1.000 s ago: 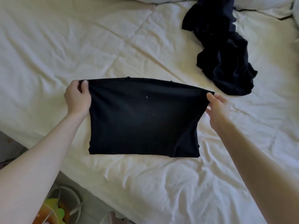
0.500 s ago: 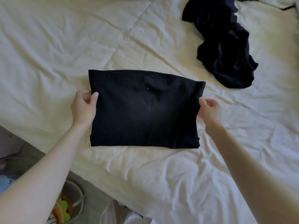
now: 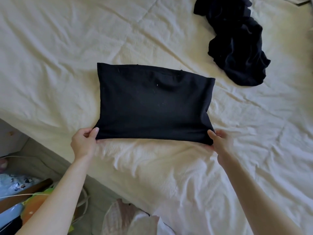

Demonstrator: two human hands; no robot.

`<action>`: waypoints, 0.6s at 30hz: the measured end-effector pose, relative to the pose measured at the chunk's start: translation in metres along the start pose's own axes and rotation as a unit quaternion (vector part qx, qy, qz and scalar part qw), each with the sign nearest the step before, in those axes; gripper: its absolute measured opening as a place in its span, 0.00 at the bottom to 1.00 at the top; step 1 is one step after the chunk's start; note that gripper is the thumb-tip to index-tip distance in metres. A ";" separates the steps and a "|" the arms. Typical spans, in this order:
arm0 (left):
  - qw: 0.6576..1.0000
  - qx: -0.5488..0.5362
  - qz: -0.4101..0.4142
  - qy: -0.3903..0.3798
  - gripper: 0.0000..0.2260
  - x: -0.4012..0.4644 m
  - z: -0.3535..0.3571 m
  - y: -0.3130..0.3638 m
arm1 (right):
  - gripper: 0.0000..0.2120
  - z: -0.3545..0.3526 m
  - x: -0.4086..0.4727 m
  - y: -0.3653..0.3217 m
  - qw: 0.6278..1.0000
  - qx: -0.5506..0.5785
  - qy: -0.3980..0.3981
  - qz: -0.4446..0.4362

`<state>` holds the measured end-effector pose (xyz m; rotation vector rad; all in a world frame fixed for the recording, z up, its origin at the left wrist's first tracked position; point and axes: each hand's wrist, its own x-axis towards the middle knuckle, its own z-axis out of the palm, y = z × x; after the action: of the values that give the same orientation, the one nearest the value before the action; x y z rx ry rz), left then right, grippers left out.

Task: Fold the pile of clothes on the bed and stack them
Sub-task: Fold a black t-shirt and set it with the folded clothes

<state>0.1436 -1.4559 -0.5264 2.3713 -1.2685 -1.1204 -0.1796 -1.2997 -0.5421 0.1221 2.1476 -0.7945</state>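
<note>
A black garment [image 3: 152, 102], folded into a flat rectangle, lies in the middle of the cream bed sheet [image 3: 67, 48]. My left hand [image 3: 83, 143] pinches its near left corner between thumb and fingers. At the near right corner my right hand [image 3: 219, 141] grips the cloth the same way. A crumpled pile of dark clothes [image 3: 237, 43] sits on the bed at the far right, apart from the folded piece.
The bed's near edge runs diagonally from the left side to the bottom middle. Beyond it on the floor lie a patterned blue item [image 3: 15, 185], a green and orange object [image 3: 37, 204], a white cord [image 3: 84, 200] and pale cloth [image 3: 132, 219].
Both hands slid from the garment's far corners along its sides to the near corners. The garment has settled flat on the sheet.
</note>
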 end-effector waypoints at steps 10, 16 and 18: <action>0.979 -0.141 -0.133 -0.067 0.12 -0.018 0.004 0.000 | 0.21 0.048 -0.064 0.008 0.788 -0.373 0.057 -0.486; 0.981 -0.162 -0.102 -0.010 0.12 -0.037 0.006 0.005 | 0.26 0.087 -0.075 0.034 0.653 -0.563 -0.135 -0.489; 0.984 -0.164 -0.063 0.013 0.05 -0.050 0.007 0.010 | 0.26 0.091 -0.069 0.036 0.666 -0.568 -0.170 -0.452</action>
<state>0.1153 -1.4213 -0.5000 2.2313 -0.8557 -1.2227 -0.0608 -1.3110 -0.5514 -1.6979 1.8539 0.2127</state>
